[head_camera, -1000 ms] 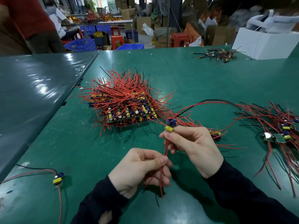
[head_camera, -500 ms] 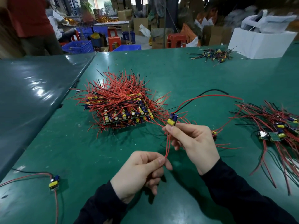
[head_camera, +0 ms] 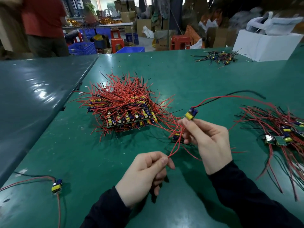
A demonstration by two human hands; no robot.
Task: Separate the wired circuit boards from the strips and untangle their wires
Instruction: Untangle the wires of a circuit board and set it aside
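At far left a finished board [head_camera: 56, 188] lies alone on the green table [head_camera: 82, 153], its red and black leads trailing off the edge, set well apart, I judge, so it cannot re-tangle. Centre left, the main heap [head_camera: 125, 106]: strips of boards stacked flat under a thatch of red wire, yellow and blue components showing along the near edge. My left hand [head_camera: 144, 176] pinches the ends of two red wires [head_camera: 175, 145] between thumb and forefinger, other fingers curled. My right hand [head_camera: 209, 142] pinches the separated circuit board [head_camera: 191, 114] at the fingertips, raised above the table; holding both ends apart draws the wires taut so crossings show. The board carries a yellow part and a blue one; a red and a black lead arc rightward. At far right lies a looser pile [head_camera: 283, 129] of wired boards.
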